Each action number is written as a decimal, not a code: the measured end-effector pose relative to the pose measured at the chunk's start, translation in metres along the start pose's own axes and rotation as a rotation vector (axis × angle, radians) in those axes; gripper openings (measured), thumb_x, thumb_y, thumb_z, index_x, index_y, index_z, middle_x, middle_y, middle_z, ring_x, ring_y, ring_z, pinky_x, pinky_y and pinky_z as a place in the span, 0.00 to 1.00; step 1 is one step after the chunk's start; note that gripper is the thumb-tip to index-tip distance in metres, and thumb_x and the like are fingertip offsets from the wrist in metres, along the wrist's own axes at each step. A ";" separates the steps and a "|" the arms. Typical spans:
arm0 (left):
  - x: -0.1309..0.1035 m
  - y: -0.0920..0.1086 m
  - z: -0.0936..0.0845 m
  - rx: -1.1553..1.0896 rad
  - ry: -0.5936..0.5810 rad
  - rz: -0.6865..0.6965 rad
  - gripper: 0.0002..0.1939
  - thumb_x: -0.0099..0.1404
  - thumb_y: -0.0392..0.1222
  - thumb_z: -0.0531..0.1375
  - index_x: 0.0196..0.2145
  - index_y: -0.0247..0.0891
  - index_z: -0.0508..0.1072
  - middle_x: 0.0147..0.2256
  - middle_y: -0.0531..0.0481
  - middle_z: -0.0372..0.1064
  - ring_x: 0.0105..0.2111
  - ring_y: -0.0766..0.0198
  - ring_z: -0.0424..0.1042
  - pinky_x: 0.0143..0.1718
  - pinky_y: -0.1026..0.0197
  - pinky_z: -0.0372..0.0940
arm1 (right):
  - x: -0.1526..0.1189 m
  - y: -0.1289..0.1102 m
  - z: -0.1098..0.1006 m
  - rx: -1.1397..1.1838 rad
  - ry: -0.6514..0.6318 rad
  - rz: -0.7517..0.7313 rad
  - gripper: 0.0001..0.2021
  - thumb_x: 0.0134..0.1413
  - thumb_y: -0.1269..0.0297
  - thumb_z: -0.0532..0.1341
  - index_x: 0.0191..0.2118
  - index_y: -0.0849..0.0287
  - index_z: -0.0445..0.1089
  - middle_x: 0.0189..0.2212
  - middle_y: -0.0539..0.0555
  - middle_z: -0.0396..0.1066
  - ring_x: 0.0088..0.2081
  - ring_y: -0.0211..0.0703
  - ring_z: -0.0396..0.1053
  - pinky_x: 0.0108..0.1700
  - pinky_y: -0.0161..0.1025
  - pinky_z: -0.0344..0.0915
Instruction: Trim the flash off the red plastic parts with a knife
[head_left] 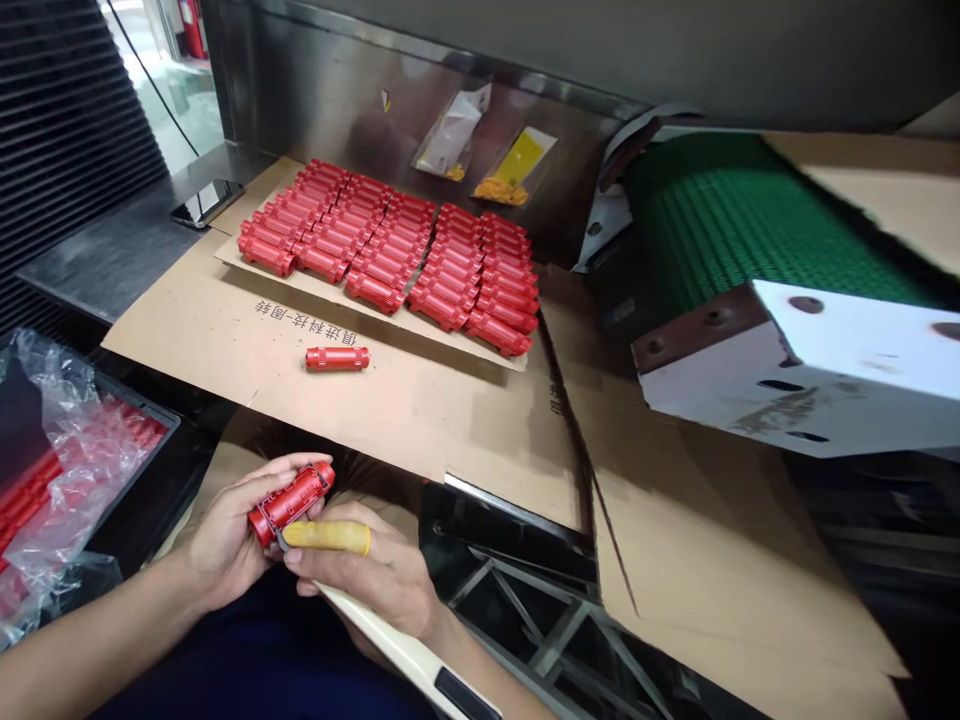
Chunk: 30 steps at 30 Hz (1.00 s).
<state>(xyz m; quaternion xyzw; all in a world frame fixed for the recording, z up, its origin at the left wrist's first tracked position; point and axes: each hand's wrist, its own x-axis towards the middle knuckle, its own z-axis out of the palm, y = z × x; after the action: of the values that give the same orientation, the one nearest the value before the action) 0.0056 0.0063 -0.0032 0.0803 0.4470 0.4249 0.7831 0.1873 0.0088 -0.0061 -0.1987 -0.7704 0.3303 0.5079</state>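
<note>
Both hands meet low and near, just above the lap. Left hand [225,540] curls around a red plastic part [292,497], fingers wrapped under its lower end and thumb along the top, so the piece points up and to the right. Right hand [375,575] grips a cream-handled knife [409,655] whose handle runs back toward the wrist; its forefinger wears a yellow rubber finger cover [328,537] and presses against the part's near end, where a small blade tip seems to touch the plastic.

That part looks like a light, stiff moulded cylinder with ribs and raised bands. I judge it hard and not fragile, a little slick on the smooth bands, best held around the ribbed middle as the left hand does.

At the near left, a crinkled clear plastic bag [52,450] lies over a black tray [142,440] of more red pieces. Further off, a flat brown cardboard sheet [420,410] covers the surface, with one loose red part [337,357] lying alone on it. Beyond that, rows of red parts [390,255] lie side by side on a second card. At the far left a phone [206,202] rests on the dark metal; small packets [480,150] lean against the steel back wall. A green belt [735,220] runs off to the right.
</note>
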 end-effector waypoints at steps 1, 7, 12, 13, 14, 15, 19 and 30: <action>0.000 0.000 0.000 0.002 -0.001 0.000 0.20 0.62 0.44 0.71 0.49 0.33 0.85 0.41 0.38 0.82 0.37 0.57 0.78 0.37 0.62 0.73 | 0.000 0.000 0.001 -0.004 0.002 -0.001 0.14 0.70 0.73 0.67 0.57 0.58 0.76 0.45 0.60 0.84 0.47 0.48 0.83 0.47 0.43 0.84; 0.000 0.000 -0.001 0.017 -0.005 0.007 0.19 0.62 0.45 0.71 0.49 0.34 0.86 0.41 0.39 0.83 0.36 0.57 0.78 0.36 0.63 0.72 | -0.002 -0.002 0.001 0.003 -0.003 0.017 0.13 0.69 0.74 0.66 0.56 0.58 0.76 0.45 0.60 0.83 0.46 0.48 0.82 0.48 0.43 0.83; 0.001 -0.001 -0.003 0.040 0.019 0.018 0.20 0.61 0.46 0.72 0.49 0.33 0.86 0.42 0.38 0.83 0.35 0.58 0.77 0.30 0.65 0.70 | 0.000 -0.003 -0.002 0.007 -0.022 0.060 0.09 0.72 0.72 0.63 0.53 0.59 0.76 0.46 0.59 0.82 0.46 0.46 0.82 0.48 0.44 0.83; 0.001 -0.001 -0.003 0.040 0.034 0.025 0.20 0.60 0.46 0.73 0.48 0.33 0.86 0.44 0.37 0.83 0.37 0.57 0.78 0.32 0.64 0.71 | 0.002 -0.005 -0.003 -0.011 -0.051 0.087 0.08 0.73 0.71 0.62 0.53 0.59 0.76 0.45 0.58 0.81 0.44 0.45 0.82 0.47 0.42 0.83; 0.001 -0.002 -0.002 0.036 0.047 0.033 0.20 0.60 0.45 0.73 0.48 0.32 0.86 0.45 0.36 0.83 0.38 0.56 0.79 0.36 0.64 0.73 | 0.005 -0.007 -0.005 -0.032 -0.095 0.123 0.09 0.75 0.69 0.61 0.53 0.59 0.76 0.44 0.58 0.81 0.42 0.43 0.81 0.46 0.40 0.83; 0.001 -0.002 -0.002 0.031 0.055 0.038 0.20 0.60 0.44 0.73 0.48 0.31 0.85 0.46 0.36 0.83 0.39 0.56 0.79 0.38 0.63 0.74 | 0.008 -0.010 -0.007 -0.048 -0.146 0.149 0.09 0.76 0.69 0.59 0.54 0.59 0.76 0.44 0.57 0.81 0.41 0.41 0.81 0.45 0.38 0.83; 0.000 -0.001 0.000 0.042 0.034 0.092 0.22 0.64 0.48 0.72 0.52 0.35 0.80 0.37 0.41 0.82 0.30 0.63 0.76 0.32 0.65 0.71 | 0.010 -0.024 -0.012 0.079 -0.260 0.065 0.08 0.77 0.70 0.58 0.51 0.60 0.75 0.46 0.55 0.83 0.48 0.39 0.82 0.50 0.33 0.81; -0.004 -0.009 -0.014 0.268 0.130 0.698 0.19 0.62 0.41 0.76 0.45 0.44 0.73 0.45 0.49 0.82 0.39 0.61 0.81 0.44 0.60 0.76 | -0.009 -0.008 0.004 -0.212 0.230 0.153 0.16 0.68 0.77 0.64 0.57 0.58 0.76 0.46 0.62 0.81 0.45 0.50 0.81 0.44 0.45 0.83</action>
<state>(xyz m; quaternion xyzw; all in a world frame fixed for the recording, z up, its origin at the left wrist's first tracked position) -0.0008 -0.0061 -0.0139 0.3024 0.4931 0.6079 0.5439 0.1875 -0.0035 -0.0074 -0.3458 -0.7202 0.2601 0.5423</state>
